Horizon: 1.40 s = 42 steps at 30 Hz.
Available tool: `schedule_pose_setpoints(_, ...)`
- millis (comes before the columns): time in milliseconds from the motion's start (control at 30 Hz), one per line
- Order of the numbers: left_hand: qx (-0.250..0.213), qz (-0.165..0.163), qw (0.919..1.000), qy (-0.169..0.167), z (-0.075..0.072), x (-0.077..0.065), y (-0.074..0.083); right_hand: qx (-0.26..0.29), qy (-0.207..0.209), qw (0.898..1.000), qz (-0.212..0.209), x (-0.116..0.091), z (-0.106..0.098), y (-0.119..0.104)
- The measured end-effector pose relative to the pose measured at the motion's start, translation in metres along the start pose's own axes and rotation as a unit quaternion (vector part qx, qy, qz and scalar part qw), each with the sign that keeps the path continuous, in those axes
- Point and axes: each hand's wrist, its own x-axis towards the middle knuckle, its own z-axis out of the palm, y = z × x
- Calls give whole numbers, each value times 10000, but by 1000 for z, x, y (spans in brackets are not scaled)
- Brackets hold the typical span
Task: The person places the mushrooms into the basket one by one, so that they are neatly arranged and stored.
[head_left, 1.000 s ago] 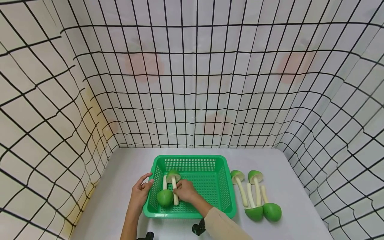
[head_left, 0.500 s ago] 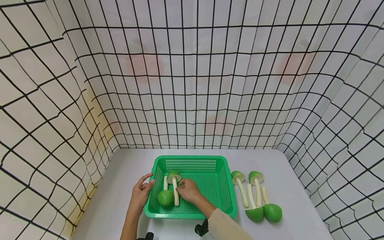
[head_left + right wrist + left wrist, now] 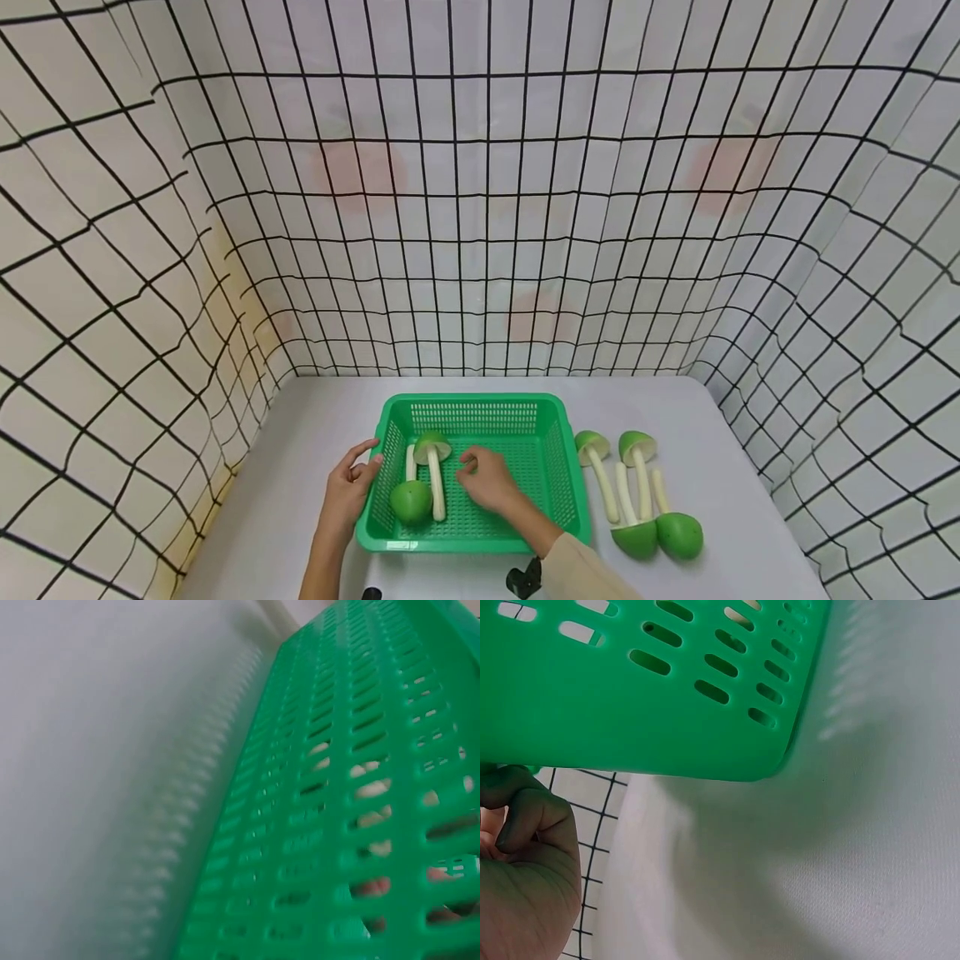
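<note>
A green plastic basket [image 3: 472,546] holds two toy mushrooms with green caps and pale stems. One mushroom [image 3: 437,492] lies cap away from me. Beside it, the other mushroom [image 3: 411,502] has its cap near me and its stem partly hidden. My left hand [image 3: 347,493] grips the basket's left rim with thumb and index finger; the left wrist view shows the bent thumb [image 3: 525,817] at the rim. Inside the basket, right of the mushrooms, my right hand [image 3: 489,482] hovers with loosely bent fingers and nothing in them. Through the slots in the right wrist view, parts of fingers [image 3: 371,887] show.
Several more green-capped mushrooms [image 3: 637,540] lie side by side on the white table [image 3: 712,467], just right of the basket. White walls with black grid lines [image 3: 487,250] enclose the table at the back and both sides.
My right hand has let go of the upper mushroom's stem and moved a little to the right. The mushroom stays where it lay. My left hand keeps its place on the rim.
</note>
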Motion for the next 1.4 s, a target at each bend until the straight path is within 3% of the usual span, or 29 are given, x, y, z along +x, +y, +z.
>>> schedule_pose_setpoints(700,258,-33,9997,39,-1,1,1,-143,250,9971,-711,-22,-50,11)
schedule_pose_setpoints(1000,255,13,9997,11,0,0,0,-192,373,9962,-757,-30,-71,16)
schedule_pose_setpoints(1400,267,-98,9996,15,1,-2,4,276,508,9968,-561,-40,-95,18)
